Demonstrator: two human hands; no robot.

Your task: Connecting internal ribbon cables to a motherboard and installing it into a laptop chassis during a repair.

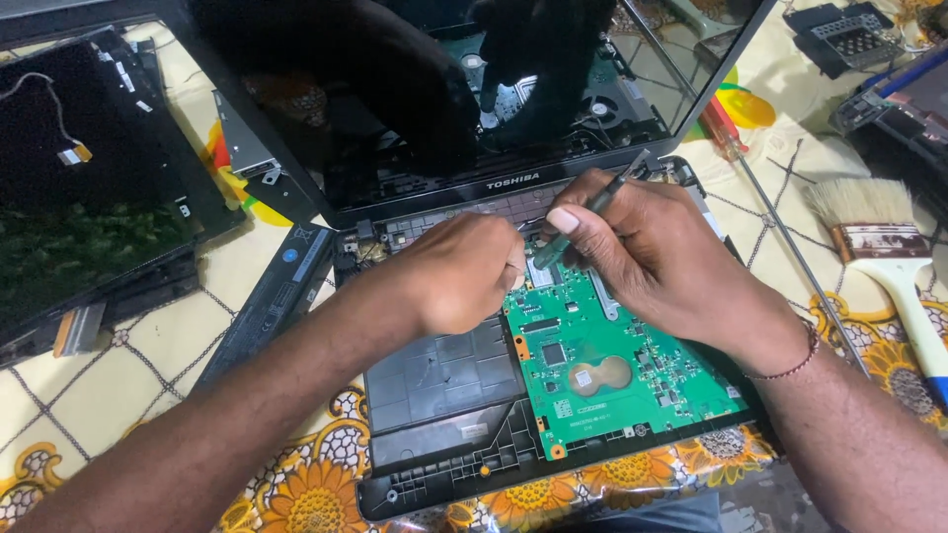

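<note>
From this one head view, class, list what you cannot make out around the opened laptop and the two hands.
- Tool tip: the green-handled tool in the right hand ends behind the left hand.
- Top of the green circuit board: covered by both hands.
- Laptop screen: dark reflections, top cut off by the frame edge.
- Paintbrush: handle end runs past the right edge.
- Board parts: too small to tell apart.

The board is bright green with a tan patch, set in a dark grey case; the screen is glossy black; the cloth is cream with orange sunflowers and a dark lattice; the brush has pale bristles and a white handle
</note>
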